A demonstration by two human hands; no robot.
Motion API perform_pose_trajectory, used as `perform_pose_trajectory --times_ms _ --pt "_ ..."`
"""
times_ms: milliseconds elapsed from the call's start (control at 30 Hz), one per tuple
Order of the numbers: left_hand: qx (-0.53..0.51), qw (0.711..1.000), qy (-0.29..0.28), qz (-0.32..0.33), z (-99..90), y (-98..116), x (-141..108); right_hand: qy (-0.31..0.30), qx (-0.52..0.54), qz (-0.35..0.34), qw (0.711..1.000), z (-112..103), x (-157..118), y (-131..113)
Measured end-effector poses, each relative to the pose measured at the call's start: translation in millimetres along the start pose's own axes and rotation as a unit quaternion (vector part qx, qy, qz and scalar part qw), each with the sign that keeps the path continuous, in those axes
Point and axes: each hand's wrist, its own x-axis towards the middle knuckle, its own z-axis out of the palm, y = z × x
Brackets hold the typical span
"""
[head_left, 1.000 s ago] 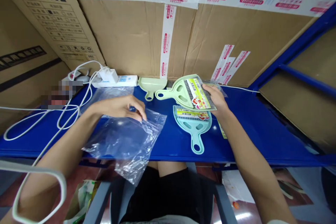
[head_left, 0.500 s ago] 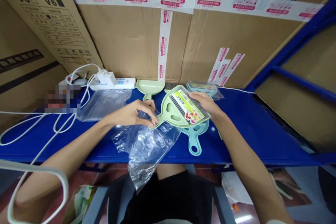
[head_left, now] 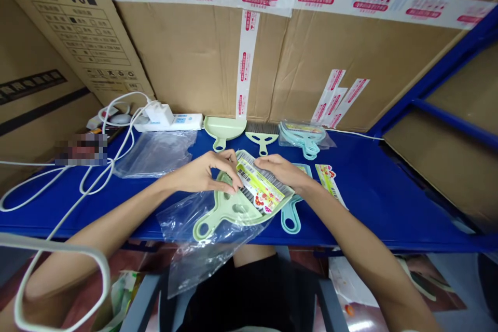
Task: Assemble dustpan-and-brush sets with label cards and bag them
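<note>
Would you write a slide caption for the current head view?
Left hand at its label, the right hand holds a green dustpan set above a clear bag.

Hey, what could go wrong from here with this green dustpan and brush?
The clear, crinkled plastic bag hangs over the front of the blue table, so it might slip off. The left hand's fingertips are at the printed paper card, which could crease. The pale green plastic dustpan overlaps the light blue one and might nudge it.
</note>
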Motion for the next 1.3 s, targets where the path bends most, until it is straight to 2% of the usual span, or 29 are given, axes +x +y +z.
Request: perform_pose_trajectory --times_ms 167,300,500,600,667,700,733,800,833,867,900,967,1033,1100,1167,1300 --pt "0.024 1.0 0.004 -0.007 -9.7 4 -2 -0.031 0.025 0.041 0.998 0 -1 1" --pt "0.026 1.0 0.011 -0.004 -10.0 6 -2 -0.026 0.032 0.067 0.997 4 -4 -2" --pt "0.033 0.998 0.043 0.022 9.3 3 5 0.018 0.06 0.038 0.997 19 -6 2" --pt "0.075 0.994 0.083 0.016 1.6 7 3 0.039 0.074 0.019 0.996 23 -4 6" --pt "0.109 0.98 0.164 0.001 -13.5 11 -2 0.059 0.093 0.009 0.994 22 -2 7" --pt "0.123 0.964 0.233 -0.015 -22.6 12 -4 0.072 0.104 0.001 0.992 20 0 7" --pt "0.131 0.936 0.325 -0.036 -31.9 11 -6 0.087 0.116 -0.009 0.989 18 1 6" --pt "0.114 0.86 0.488 -0.095 -47.8 7 -8 0.12 0.137 -0.037 0.983 12 3 4" --pt "0.082 0.832 0.535 -0.12 -53.2 4 -9 0.137 0.142 -0.053 0.979 9 4 3" --pt "0.035 0.82 0.553 -0.143 -56.5 0 -8 0.156 0.143 -0.071 0.975 6 4 2" --pt "-0.024 0.821 0.547 -0.163 -57.4 -4 -7 0.173 0.142 -0.088 0.971 4 4 1" --pt "-0.156 0.833 0.487 -0.21 -53.5 -10 -4 0.197 0.135 -0.119 0.964 -1 4 -1" --pt "-0.251 0.827 0.432 -0.257 -44.7 -14 -1 0.214 0.137 -0.144 0.957 -4 4 -2" --pt "-0.302 0.815 0.408 -0.28 -35.8 -14 2 0.225 0.143 -0.16 0.951 -5 4 -2" --pt "-0.335 0.812 0.395 -0.269 -29.9 -11 4 0.23 0.144 -0.167 0.948 -5 4 -2" --pt "-0.382 0.825 0.363 -0.203 -27.2 -3 4 0.219 0.126 -0.149 0.956 -4 4 -1"
